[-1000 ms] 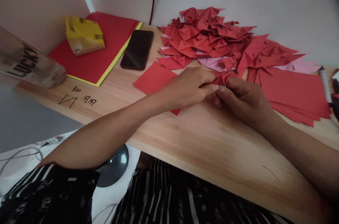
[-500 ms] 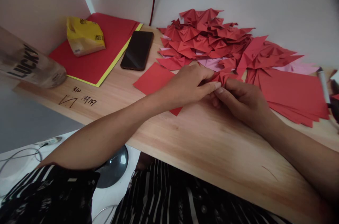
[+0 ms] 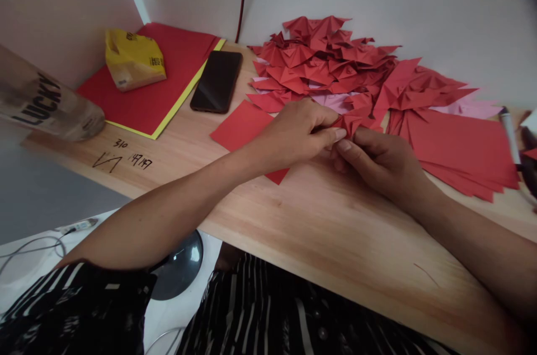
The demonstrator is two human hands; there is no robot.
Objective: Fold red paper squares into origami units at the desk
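Note:
Between my two hands is a small folded red paper piece [image 3: 351, 122], mostly covered by fingers. My left hand [image 3: 304, 128] is closed on its left side, thumb pressed along the near edge. My right hand [image 3: 380, 156] pinches the same piece from the right, its thumb close to the left thumb's tip. Under my left forearm lies a flat red paper sheet [image 3: 241, 123], partly hidden. Just beyond the hands rises a heap of folded red paper shapes [image 3: 319, 56], with some pink paper among them. A stack of red paper sheets [image 3: 465, 148] lies right of my right hand.
On the wooden table [image 3: 293, 232] a black phone [image 3: 217, 81] lies beside large red and yellow sheets [image 3: 155, 103]. A yellow packet [image 3: 135, 61] rests on those. A clear bottle [image 3: 50, 100] stands at the left, a marker [image 3: 510, 128] at the right. A wall borders the back.
Both hands keep hold of the folded red paper in nearly the same place. The thumbs have shifted very slightly, and the whole view has moved a little.

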